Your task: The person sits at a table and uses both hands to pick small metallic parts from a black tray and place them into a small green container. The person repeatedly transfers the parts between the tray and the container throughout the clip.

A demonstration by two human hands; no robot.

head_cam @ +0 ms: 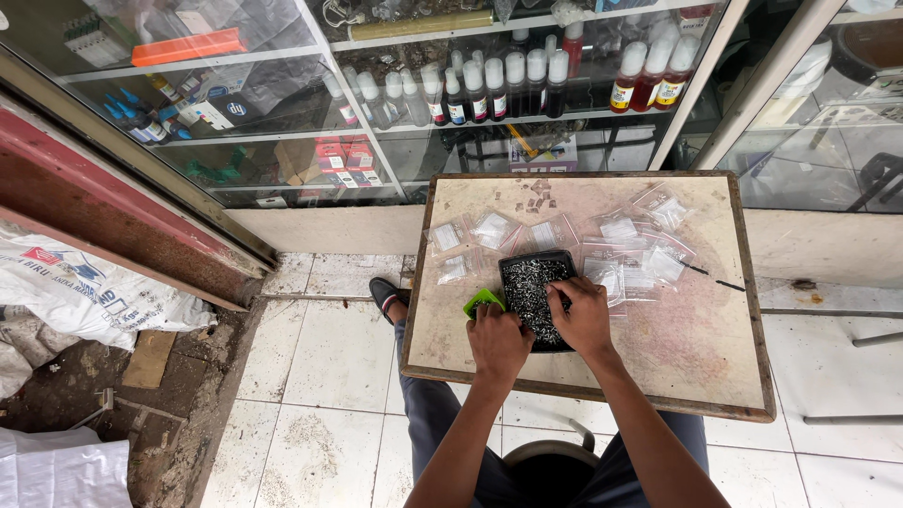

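L→R. Green piece (482,301) at tray's near-left corner, touching L hand (499,341); L fingers curled together over it, grip itself hidden, can't tell if clamped. Black tray (536,292) mid-table (715,376), full of small dark bits, long axis running away from person. R hand (583,318) on tray's right part, fingertips bunched down among bits; R nearer to them than L. Bits lie directly under/left of R fingertips. Clear bags (621,246) fanned beyond tray, mostly right side.
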